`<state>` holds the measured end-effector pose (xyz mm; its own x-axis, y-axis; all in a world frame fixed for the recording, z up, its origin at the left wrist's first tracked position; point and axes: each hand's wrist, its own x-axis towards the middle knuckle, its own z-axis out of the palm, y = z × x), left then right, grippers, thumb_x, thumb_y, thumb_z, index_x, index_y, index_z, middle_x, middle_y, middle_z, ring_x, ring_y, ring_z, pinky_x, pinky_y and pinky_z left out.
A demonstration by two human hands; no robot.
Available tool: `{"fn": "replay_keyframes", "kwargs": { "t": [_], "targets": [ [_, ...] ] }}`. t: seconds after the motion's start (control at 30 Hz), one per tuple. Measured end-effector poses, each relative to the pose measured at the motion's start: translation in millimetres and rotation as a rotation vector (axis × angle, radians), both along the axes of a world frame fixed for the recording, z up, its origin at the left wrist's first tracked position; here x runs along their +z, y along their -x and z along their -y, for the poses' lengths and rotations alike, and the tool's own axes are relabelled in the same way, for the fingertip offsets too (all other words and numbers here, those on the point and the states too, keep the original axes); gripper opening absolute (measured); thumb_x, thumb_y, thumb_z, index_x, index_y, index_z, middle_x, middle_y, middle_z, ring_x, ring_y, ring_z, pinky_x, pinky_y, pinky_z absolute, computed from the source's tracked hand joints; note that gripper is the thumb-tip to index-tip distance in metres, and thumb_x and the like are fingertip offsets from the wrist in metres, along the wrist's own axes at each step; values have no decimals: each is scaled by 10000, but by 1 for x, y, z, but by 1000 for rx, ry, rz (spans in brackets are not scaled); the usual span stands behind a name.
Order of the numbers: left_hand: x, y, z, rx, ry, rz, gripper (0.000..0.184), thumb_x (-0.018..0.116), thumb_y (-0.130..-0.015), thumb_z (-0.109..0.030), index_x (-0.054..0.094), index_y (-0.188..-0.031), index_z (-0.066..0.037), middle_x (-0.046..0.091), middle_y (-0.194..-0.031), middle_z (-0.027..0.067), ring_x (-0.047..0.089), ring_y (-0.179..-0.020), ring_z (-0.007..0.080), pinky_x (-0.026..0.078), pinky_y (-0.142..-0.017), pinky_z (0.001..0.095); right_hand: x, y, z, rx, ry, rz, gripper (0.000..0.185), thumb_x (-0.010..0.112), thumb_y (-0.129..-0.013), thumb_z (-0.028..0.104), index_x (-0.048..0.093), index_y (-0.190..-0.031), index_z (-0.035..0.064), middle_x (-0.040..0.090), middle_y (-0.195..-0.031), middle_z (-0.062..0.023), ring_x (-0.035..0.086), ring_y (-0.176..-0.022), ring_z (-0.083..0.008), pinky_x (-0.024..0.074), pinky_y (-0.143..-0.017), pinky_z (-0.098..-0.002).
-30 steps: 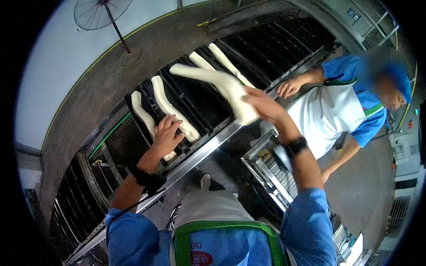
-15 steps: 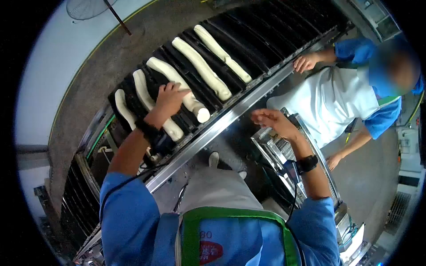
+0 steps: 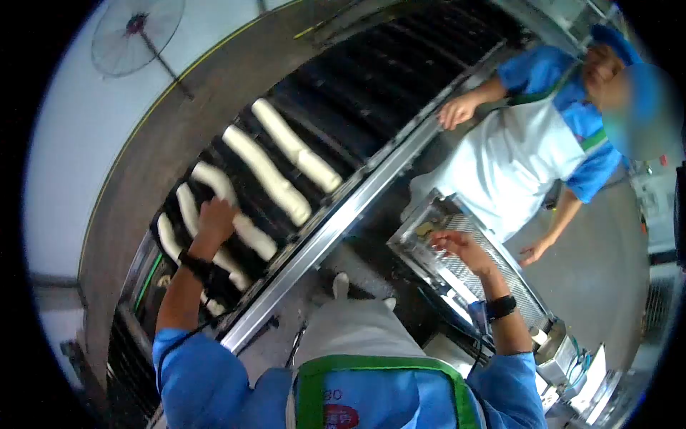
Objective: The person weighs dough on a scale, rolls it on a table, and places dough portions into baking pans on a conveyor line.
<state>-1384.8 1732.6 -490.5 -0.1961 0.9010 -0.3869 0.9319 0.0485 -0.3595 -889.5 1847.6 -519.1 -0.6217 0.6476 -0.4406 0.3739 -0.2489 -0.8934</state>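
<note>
Black and slatted, the conveyor (image 3: 343, 107) runs diagonally from upper right to lower left. Beyond its near side stands a co-worker (image 3: 514, 161) in a white apron, 1 hand (image 3: 457, 111) at the conveyor's metal edge. Between them sits a metal stand (image 3: 525, 297) with a mesh top. On the conveyor, 5 pale dough strips (image 3: 268, 175) lie side by side, crosswise. The left hand (image 3: 216, 220) is on the 3rd strip from the right; its blurred fingers leave its grip unclear. The right hand (image 3: 461, 250), loosely curled and apparently holding nothing, is over the stand.
</note>
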Motion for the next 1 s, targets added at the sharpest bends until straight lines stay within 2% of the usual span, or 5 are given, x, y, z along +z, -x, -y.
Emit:
{"fn": "replay_keyframes", "kwargs": {
  "t": [0.2,0.3,0.43,0.63,1.0],
  "targets": [
    [41,-46,-29,28,-360,22,135,486,-711,-165,583,-668,-83,549,-739,59,495,-796,235,396,-654,391,2,-74,17,-153,39,33,306,483,-809,230,501,-1036,25,563,-933,-66,532,-838,-151,421,-694,-255],
    [29,-81,-60,-202,-509,362,157,533,-674,-163,570,-805,-82,528,-844,68,470,-859,257,385,-699,403,-5,-116,36,-295,136,90,315,487,-805,240,505,-1034,24,568,-922,-67,537,-832,-153,424,-684,-251],
    [25,-162,-117,-217,-303,416,373,553,-689,-200,492,-1032,-68,394,-1152,120,330,-1086,278,269,-872,430,-8,-176,71,-471,200,192,341,481,-797,262,501,-1031,16,572,-906,-74,553,-802,-168,458,-679,-259],
    [-2,-231,-203,-478,-283,387,545,558,-672,-192,364,-1154,-27,313,-1237,140,258,-1154,297,259,-915,365,-39,-263,137,-662,65,318,330,505,-784,281,521,-1000,31,570,-905,-89,556,-754,-160,474,-615,-268],
    [-39,-196,-146,-59,-2,292,782,553,-712,-305,79,-1282,-59,266,-1258,181,228,-1165,311,210,-928,438,-58,-316,273,-1241,193,346,290,505,-746,203,519,-969,19,536,-782,-60,506,-679,-149,440,-525,-251]
  ]
}}
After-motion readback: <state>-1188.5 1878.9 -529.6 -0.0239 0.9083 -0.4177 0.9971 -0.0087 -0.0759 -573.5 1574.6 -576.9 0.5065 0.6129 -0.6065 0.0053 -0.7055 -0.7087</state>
